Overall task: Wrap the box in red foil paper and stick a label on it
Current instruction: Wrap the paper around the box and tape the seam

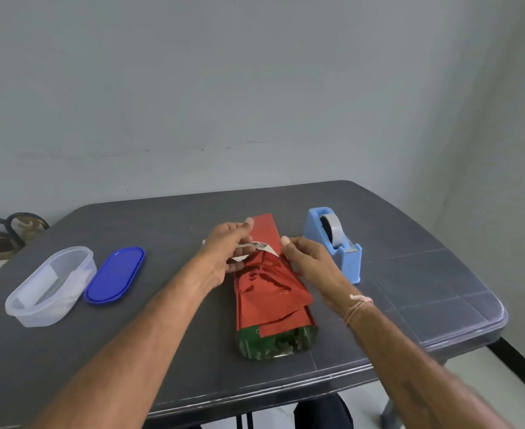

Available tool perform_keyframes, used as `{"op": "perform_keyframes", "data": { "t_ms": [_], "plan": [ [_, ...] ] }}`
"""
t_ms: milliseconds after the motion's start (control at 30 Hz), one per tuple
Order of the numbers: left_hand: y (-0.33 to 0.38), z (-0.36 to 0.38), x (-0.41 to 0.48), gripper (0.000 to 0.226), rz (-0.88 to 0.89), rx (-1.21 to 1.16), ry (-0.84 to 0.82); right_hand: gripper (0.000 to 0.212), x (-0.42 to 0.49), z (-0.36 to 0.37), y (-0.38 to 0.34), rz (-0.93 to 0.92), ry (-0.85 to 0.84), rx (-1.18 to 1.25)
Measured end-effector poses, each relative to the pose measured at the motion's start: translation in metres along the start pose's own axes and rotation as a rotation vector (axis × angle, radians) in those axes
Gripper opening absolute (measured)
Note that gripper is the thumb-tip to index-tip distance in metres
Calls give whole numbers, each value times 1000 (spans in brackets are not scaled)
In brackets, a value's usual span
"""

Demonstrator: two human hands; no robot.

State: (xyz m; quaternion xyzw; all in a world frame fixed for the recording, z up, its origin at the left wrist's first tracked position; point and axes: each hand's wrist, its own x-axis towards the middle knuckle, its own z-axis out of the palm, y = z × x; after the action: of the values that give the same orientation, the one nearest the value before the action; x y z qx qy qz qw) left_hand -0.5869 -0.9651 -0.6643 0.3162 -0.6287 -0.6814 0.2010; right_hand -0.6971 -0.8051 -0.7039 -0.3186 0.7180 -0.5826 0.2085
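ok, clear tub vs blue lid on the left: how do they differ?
The clear tub is see-through; the blue lid is opaque. The tub stands open with white pieces inside; the lid lies flat beside it. Both are oblong and rest on the table.

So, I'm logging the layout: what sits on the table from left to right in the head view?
Clear tub → blue lid → box in red foil paper → tape dispenser. The left hand and right hand overlap the box, so they are left out.
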Motion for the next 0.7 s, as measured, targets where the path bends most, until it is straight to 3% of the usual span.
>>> {"op": "perform_keyframes", "data": {
  "t_ms": [167, 300, 433, 500, 600, 700],
  "plan": [
    [-9, 4, -4, 35, 72, -61, 27, 62, 7, -1, -5, 43, -16, -72],
    [-11, 5, -8, 37, 94, -142, 30, 64, 14, 6, -10, -4, -28, -310],
    [-10, -1, -10, 27, 122, -256, 33, 41, 17, 13, -17, -85, 27, -574],
    [-12, -8, -5, 23, 221, -266, 136, 27, 21, 12, -18, -86, 99, -611],
    [-25, -25, 11, 4, 356, -165, 422, 29, 28, 9, -17, -54, 117, -616],
    [-37, -38, 32, 20, 233, -56, 442, 19, 32, 5, -14, -65, 87, -596]
  ]
}}
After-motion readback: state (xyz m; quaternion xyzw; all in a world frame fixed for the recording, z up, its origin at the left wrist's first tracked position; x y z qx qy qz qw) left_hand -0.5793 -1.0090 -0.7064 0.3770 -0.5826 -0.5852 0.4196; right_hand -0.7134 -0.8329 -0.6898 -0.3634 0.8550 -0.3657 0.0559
